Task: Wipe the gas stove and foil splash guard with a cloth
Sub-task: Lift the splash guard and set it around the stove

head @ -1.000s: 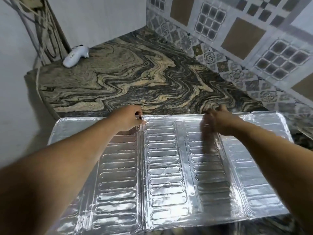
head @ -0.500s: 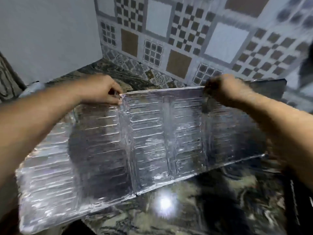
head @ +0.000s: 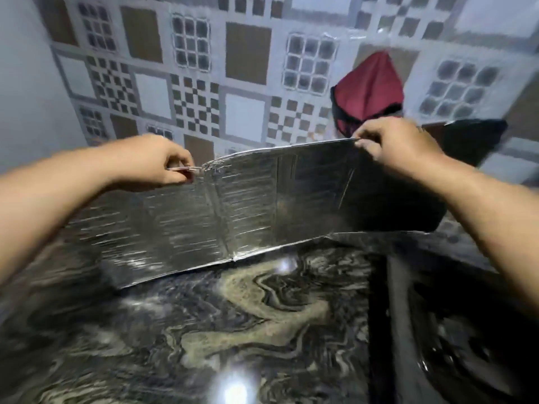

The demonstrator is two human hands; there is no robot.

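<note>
Dim, motion-blurred view; overhead light glares off the countertop, edges warped.

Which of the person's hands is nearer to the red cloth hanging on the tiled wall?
Right. The right hand grips the foil splash guard's top edge just below the red cloth; the left hand pinches the same edge far off to the cloth's left.

Splash guard: stands upright across the counter, its lower edge on or just above the top, too blurred to say which.
Left hand: at the guard's upper edge, left of its middle fold.
Right hand: at the upper edge, towards the right end.
Tiled wall: behind the guard.
Cloth: on the wall, behind the right hand.
Stove: on the counter at the right, in front of the guard's right end.
</note>
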